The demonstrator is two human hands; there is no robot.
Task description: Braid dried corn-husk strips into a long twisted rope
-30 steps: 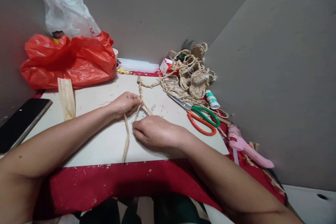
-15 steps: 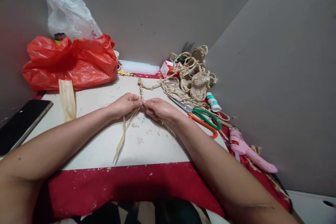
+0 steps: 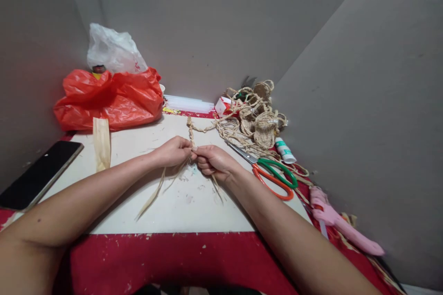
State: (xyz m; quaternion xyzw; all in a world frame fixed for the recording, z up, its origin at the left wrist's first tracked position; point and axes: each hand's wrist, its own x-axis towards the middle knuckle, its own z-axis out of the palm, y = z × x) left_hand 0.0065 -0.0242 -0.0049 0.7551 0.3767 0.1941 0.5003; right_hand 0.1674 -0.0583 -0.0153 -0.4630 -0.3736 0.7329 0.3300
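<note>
My left hand (image 3: 176, 151) and my right hand (image 3: 215, 160) meet over a white board (image 3: 138, 219), both pinching the near end of a braided cord (image 3: 191, 132) of straw-coloured fibre. Beyond my fingers the braid runs away from me, then bends right toward a heap of finished cord (image 3: 266, 129). Loose flat strands (image 3: 152, 200) hang out below my left hand, and thinner strands (image 3: 217, 189) trail from under my right. The exact spot where the strands cross is hidden by my fingertips. Scissors (image 3: 273, 175) with green and orange handles lie right of my right hand.
A red plastic bag (image 3: 114, 101) stands back left, with a flat strip of dry fibre (image 3: 101, 143) in front. A black phone (image 3: 41, 173) lies left. Clear sticks (image 3: 188, 103) lie at the back; a white-and-green roll (image 3: 285, 150) and a pink glue gun (image 3: 342, 226) lie right.
The view has tilted, so everything sits lower in the picture. The loose strands under my left hand have swung left, and my right hand's fingers are curled more tightly.
</note>
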